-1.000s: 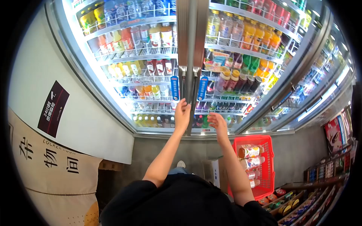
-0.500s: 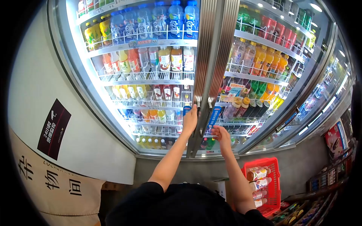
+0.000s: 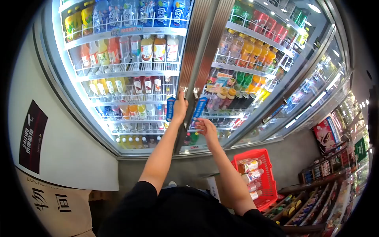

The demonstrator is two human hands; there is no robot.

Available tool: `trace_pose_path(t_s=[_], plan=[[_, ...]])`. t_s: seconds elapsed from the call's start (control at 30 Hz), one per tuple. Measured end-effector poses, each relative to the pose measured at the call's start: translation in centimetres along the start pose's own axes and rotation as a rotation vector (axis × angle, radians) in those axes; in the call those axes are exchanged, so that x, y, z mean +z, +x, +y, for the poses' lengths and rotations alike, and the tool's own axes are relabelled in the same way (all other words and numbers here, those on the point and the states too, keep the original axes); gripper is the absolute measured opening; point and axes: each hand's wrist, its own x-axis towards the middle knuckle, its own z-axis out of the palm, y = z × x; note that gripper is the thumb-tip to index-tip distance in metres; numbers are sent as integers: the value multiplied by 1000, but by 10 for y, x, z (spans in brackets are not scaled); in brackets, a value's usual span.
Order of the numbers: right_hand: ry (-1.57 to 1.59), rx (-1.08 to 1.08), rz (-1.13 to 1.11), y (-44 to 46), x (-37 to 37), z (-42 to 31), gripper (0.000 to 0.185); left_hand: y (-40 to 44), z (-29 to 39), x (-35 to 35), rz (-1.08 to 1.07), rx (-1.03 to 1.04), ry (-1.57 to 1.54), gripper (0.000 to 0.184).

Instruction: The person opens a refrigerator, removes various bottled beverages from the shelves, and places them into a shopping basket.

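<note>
Blue tags: one just beside the left hand on the left cooler door, its twin on the right door, both with white lettering.
Left hand: near the centre, bunched at the inner edge of the left door's metal frame; how far the grip closes is hidden, so I cannot tell.
Right hand: near the centre toward 5 o'clock, grip loosely wide, fingers partly spread, no item seen in it; just below the right door's tag.
Cooler doors: metal frames meeting from centre to 12 o'clock, the right frame beside the left.
Left shelves: toward 11 o'clock, blue drink bottles above juice bottles.
Right shelves: toward 1 o'clock, red drinks above orange bottles.
Red basket: on the floor toward 4 o'clock, labelled bottles lying inside.
Carton: 5 o'clock, partly behind the right forearm.
Snack rack: 4 o'clock, farther out; its packets look too blurred to name.
Dark sticker: 9 o'clock, on a white panel.
</note>
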Motion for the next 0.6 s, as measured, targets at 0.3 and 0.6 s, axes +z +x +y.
trace_pose_path(t_s=[0.3,0.6], plan=[[35,-36,0,-52,-20,-9,42,-2,-7,10,139,73,-13,64],[47,-18,35,-77,-60,-10,42,-43,9,13,208,-67,-29,65]])
